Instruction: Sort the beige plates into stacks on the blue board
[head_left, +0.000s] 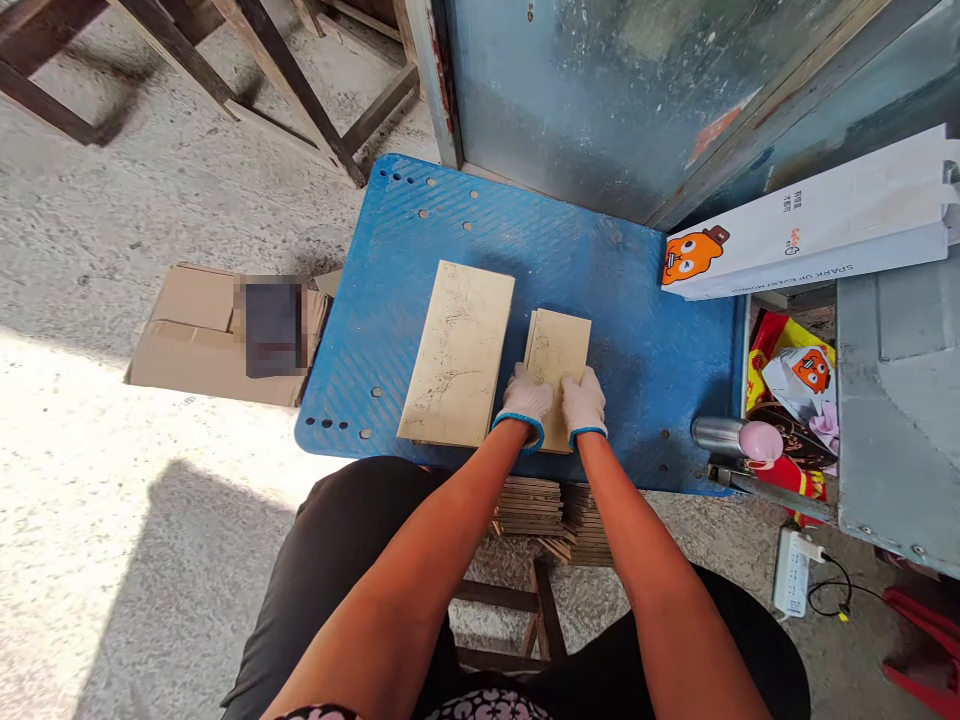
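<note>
Both of my hands wear white gloves with blue cuffs. My left hand [526,400] and my right hand [583,402] are closed side by side on the near end of a small beige tile stack [559,345] lying on the blue board [645,330]. A larger beige tile [459,350] lies flat just left of it, close to my left hand. Several more tiles [559,515] are stacked below the board's near edge, between my knees.
A flattened cardboard box [195,335] lies on the concrete floor at left. A white carton with an orange cartoon figure [810,235] rests at the board's right. A metal flask [724,437], coloured wrappers and a power strip [792,572] sit at right. Wooden frames stand behind.
</note>
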